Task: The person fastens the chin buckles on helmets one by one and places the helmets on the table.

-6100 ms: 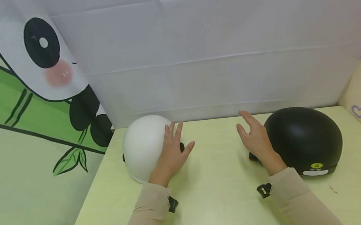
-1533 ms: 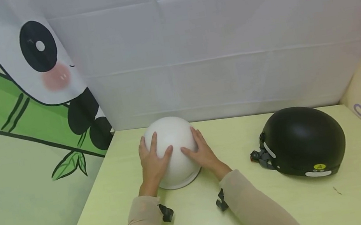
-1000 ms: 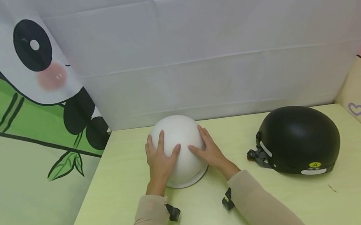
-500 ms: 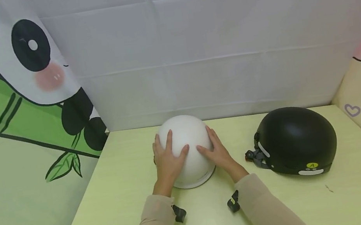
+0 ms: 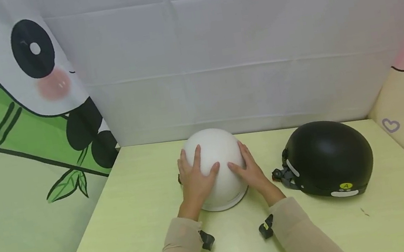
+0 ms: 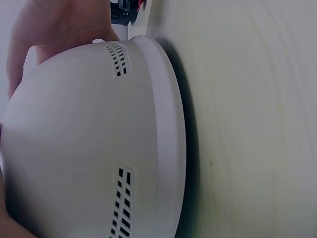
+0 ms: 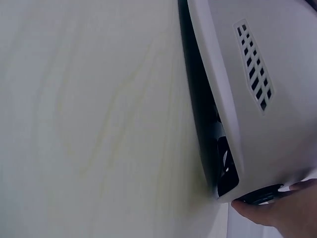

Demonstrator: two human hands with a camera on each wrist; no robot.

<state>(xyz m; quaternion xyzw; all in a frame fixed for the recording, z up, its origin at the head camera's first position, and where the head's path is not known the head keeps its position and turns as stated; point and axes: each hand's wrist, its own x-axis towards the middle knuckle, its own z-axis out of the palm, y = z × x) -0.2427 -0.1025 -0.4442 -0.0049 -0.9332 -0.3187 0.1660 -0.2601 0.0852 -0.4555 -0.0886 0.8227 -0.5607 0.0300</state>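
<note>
A smooth white helmet (image 5: 217,150) sits near the back middle of the pale wooden table (image 5: 134,225), with vent grilles on its shell in the wrist views. My left hand (image 5: 196,184) grips its left side, fingers spread over the curve and thumb on the front. On the opposite side, my right hand (image 5: 252,176) holds it, thumb pointing inward. The right wrist view catches the right-hand fingers (image 7: 277,210) at the helmet's lower rim, beside a black piece under it. There, a dark shadow gap runs between rim and tabletop.
To the right stands a black helmet (image 5: 330,156) with a yellow sticker and a dark adjuster (image 5: 283,177) facing the white one. A white cloth wall (image 5: 215,62) closes off the back. A panda-print panel (image 5: 70,173) lies left.
Six seconds ago the hands were apart and the white helmet stood at the far left. Since then both hands have taken hold, and it has moved right toward the black helmet.
</note>
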